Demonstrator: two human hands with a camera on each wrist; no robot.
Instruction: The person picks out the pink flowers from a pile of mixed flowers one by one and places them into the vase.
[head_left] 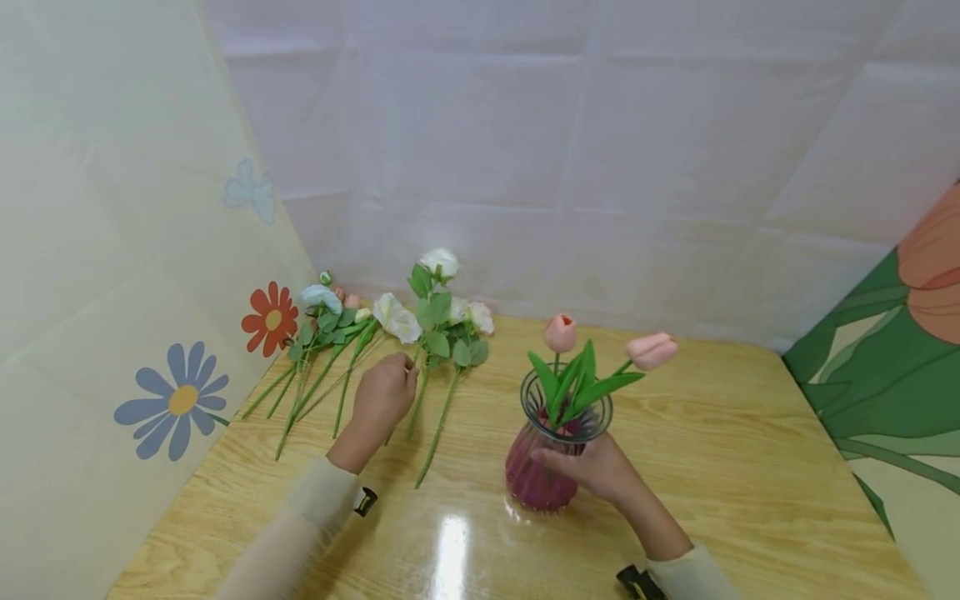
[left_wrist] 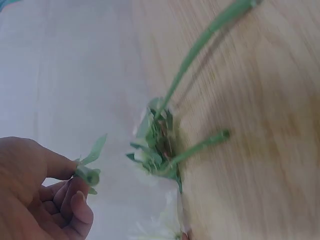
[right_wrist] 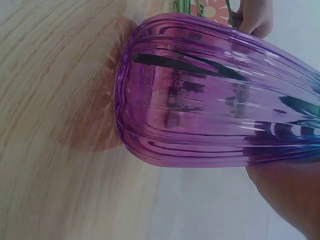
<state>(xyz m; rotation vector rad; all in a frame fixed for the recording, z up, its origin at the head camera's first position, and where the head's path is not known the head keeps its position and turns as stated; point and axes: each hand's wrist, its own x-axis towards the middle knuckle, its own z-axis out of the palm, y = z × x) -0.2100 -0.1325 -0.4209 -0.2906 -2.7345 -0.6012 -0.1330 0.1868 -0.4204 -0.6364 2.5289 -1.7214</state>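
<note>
My left hand [head_left: 384,392] is at the back left of the table, pinching a green flower stem [left_wrist: 89,176] between thumb and fingers. The stem's cut end points toward the left wrist camera, a small leaf beside it. Just above this hand in the head view is a white blossom [head_left: 397,318]. My right hand [head_left: 600,471] grips a ribbed glass vase [head_left: 534,477], purple-pink below with a clear flared rim, thumb across its front. The vase stands upright on the table. Two pink tulips [head_left: 560,333] with green leaves rise from it, one leaning right; their stems show through the glass.
White roses [head_left: 439,262] with leafy stems lie right of the left hand. A pale blue flower [head_left: 321,297] and several other stems spread at its left. The wooden table [head_left: 750,467] meets a white backdrop [head_left: 480,150] behind and flower-printed sheets at both sides.
</note>
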